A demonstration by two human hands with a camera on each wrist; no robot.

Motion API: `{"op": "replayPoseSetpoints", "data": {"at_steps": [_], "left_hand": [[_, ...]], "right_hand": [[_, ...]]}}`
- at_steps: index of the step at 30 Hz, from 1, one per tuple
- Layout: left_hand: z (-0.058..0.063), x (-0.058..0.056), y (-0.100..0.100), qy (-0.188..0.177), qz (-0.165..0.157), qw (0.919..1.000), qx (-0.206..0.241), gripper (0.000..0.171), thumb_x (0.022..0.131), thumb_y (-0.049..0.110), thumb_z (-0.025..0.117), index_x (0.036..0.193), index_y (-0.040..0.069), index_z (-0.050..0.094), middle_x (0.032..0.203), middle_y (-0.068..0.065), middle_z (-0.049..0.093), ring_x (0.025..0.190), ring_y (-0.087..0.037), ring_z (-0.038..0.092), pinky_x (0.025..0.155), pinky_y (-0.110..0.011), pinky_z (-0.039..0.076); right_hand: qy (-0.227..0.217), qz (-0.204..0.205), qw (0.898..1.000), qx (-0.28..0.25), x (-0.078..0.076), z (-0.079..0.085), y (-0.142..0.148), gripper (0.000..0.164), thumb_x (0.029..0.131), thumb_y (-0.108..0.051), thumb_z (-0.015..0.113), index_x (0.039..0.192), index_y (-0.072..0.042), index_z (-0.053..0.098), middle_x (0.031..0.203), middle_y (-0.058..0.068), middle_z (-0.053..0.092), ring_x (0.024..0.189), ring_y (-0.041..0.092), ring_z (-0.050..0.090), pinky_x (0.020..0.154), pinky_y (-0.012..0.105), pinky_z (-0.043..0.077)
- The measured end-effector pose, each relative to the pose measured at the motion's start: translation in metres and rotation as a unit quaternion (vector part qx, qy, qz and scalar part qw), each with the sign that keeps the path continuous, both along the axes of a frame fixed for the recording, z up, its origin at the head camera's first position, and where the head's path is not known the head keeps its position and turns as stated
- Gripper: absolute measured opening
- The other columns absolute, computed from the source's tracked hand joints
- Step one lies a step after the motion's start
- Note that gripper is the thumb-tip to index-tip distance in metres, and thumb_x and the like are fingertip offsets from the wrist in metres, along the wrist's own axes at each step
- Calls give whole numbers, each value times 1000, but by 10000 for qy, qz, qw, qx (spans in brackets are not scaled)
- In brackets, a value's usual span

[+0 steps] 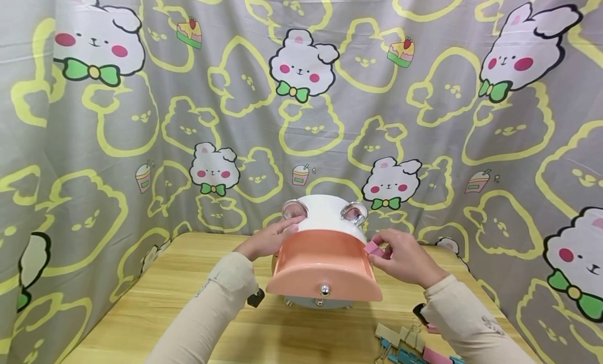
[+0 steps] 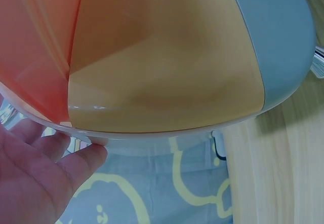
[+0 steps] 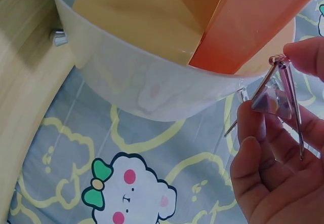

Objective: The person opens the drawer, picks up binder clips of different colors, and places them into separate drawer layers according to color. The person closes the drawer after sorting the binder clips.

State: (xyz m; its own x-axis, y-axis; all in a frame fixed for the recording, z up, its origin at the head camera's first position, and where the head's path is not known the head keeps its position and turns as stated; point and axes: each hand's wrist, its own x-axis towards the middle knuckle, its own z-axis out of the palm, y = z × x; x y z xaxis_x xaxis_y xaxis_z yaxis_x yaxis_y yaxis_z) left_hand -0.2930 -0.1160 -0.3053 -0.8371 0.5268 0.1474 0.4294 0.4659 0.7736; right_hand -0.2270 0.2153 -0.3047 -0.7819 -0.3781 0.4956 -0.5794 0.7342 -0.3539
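Observation:
A small rounded white chest of drawers (image 1: 325,209) with clear ear shapes on top stands on the table. Its top peach-orange drawer (image 1: 325,283) is pulled out toward me. On the chest's left side rests my left hand (image 1: 270,239), fingers extended; the left wrist view shows its fingertips (image 2: 91,155) against the white shell's edge. My right hand (image 1: 407,256) pinches a pink binder clip (image 1: 372,249) beside the drawer's right rim. In the right wrist view the clip's wire handles (image 3: 296,115) stand spread apart among the fingers.
Several binder clips (image 1: 410,343), beige, blue and pink, lie in a heap at the front right of the wooden table (image 1: 141,306), partly behind my right sleeve. A patterned grey curtain (image 1: 254,128) surrounds the table. A yellow drawer (image 2: 167,67) and a blue one (image 2: 283,41) sit below the orange drawer.

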Motion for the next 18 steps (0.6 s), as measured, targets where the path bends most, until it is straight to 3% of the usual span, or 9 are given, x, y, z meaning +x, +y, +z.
{"op": "replayPoseSetpoints", "data": {"at_steps": [8,18], "left_hand": [[-1,0,0,-38,4,10000,24,49,105,39,39,151,25,36,154,-9,32,136,-30,35,108,-52,30],[0,3,1,-48,107,9999,-18,49,105,41,39,151,27,36,154,-10,32,137,-31,33,108,-54,29]], "right_hand": [[239,178,9996,25,-2,0,-4,15,80,-13,76,90,-11,66,78,-9,57,63,3,53,56,22,50],[171,259,9995,3,-1,3,-10,17,80,-11,74,94,-8,67,79,-8,58,63,3,54,56,22,50]]}}
